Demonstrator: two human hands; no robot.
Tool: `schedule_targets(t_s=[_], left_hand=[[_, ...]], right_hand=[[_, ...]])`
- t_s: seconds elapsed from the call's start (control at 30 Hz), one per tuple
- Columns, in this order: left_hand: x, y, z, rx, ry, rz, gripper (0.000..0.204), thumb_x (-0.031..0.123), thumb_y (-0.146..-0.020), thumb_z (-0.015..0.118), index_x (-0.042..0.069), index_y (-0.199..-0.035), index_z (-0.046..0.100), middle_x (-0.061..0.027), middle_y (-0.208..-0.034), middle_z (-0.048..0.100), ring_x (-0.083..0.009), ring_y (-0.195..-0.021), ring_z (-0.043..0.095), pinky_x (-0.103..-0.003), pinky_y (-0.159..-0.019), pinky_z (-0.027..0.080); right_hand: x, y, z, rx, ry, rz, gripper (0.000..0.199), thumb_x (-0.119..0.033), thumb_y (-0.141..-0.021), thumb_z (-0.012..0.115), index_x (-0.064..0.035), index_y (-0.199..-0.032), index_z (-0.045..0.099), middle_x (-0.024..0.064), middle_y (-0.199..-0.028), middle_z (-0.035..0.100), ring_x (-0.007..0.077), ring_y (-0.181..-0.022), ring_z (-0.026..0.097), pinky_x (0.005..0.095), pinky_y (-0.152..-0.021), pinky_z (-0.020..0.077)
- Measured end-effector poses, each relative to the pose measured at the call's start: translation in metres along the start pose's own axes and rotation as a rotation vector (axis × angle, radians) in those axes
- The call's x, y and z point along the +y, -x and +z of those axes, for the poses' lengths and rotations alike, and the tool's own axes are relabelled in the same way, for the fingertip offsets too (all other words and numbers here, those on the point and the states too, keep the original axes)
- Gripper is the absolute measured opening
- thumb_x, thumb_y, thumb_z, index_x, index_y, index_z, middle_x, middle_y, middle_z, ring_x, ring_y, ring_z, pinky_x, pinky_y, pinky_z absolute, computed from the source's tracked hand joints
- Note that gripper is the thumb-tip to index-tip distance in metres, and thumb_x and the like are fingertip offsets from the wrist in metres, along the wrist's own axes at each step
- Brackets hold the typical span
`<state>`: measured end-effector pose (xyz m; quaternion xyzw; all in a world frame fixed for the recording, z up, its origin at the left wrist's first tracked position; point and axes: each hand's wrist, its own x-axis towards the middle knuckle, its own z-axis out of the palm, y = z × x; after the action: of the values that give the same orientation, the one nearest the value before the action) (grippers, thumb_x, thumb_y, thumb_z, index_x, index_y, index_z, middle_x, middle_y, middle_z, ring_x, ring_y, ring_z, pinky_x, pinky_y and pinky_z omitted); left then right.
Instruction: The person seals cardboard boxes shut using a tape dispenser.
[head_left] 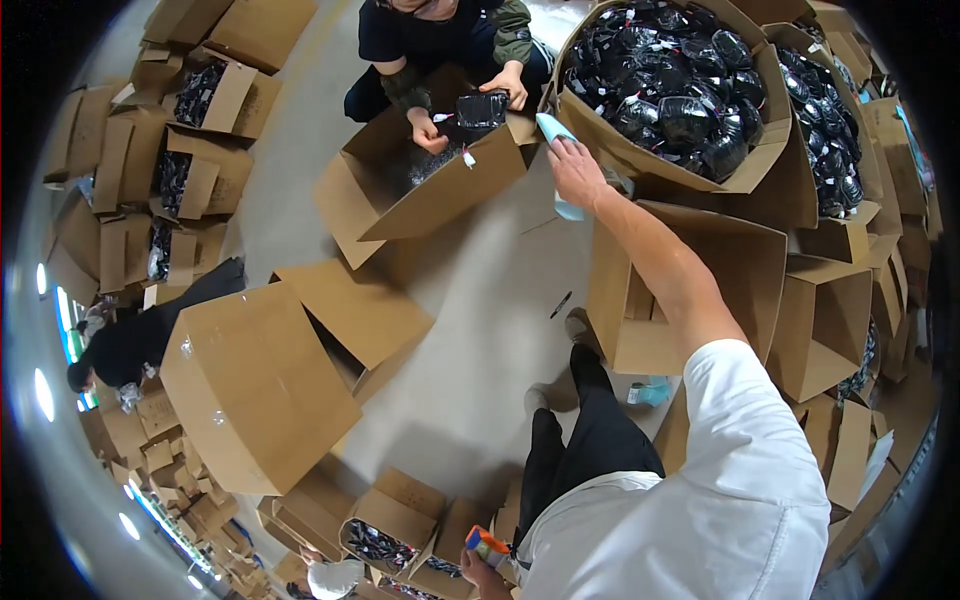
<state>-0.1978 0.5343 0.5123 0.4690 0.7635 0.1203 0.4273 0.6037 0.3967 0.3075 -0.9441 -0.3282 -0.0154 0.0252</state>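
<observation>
My right hand reaches forward, with its fingers around a light blue folded sheet. It is beside the corner of an open carton. Down at my left side, my left hand is closed on an orange and blue object, whose kind I cannot make out. Across the carton, a crouching person has one hand over its contents. Their other hand is on a black-wrapped pack with a small white tag. Clear film shows inside the carton.
A large carton heaped with black-wrapped packs stands at the far right. Empty cartons stand by my right arm, and a big one at left. A black pen and a light blue item lie on the floor.
</observation>
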Motion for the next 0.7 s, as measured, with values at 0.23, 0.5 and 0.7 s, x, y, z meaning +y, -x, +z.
schedule_targets(t_s=[0.23,0.5,0.7], left_hand=[[-0.023,0.004,-0.007,-0.018,-0.003,-0.055,0.028,0.017,-0.099,0.052,-0.003,-0.118,0.061,-0.0129,-0.105,0.067,-0.0230,-0.090,0.065,-0.038,-0.080,0.054],[-0.019,0.007,0.006,0.029,0.049,-0.084,0.031,0.018,-0.100,0.053,-0.004,-0.121,0.058,-0.0132,-0.107,0.066,-0.0224,-0.094,0.064,-0.035,-0.084,0.052],[-0.012,-0.019,0.006,-0.195,0.009,-0.026,0.030,0.017,-0.099,0.053,-0.004,-0.119,0.059,-0.0125,-0.107,0.065,-0.0222,-0.090,0.064,-0.036,-0.080,0.054]], right_hand=[[-0.008,-0.030,-0.001,-0.010,0.076,-0.086,0.051,-0.017,-0.080,0.065,-0.0015,-0.127,0.055,0.0104,-0.125,0.050,0.0258,-0.126,0.045,0.0416,-0.110,0.0319],[-0.015,-0.042,0.001,-0.028,0.154,-0.086,0.048,-0.015,-0.088,0.055,-0.0006,-0.133,0.052,0.0149,-0.149,0.039,0.0290,-0.136,0.038,0.0451,-0.114,0.0289],[-0.040,0.004,0.006,0.076,0.037,-0.062,0.050,-0.016,-0.080,0.059,0.0011,-0.127,0.056,0.0221,-0.153,0.033,0.0316,-0.136,0.038,0.0436,-0.112,0.0322]])
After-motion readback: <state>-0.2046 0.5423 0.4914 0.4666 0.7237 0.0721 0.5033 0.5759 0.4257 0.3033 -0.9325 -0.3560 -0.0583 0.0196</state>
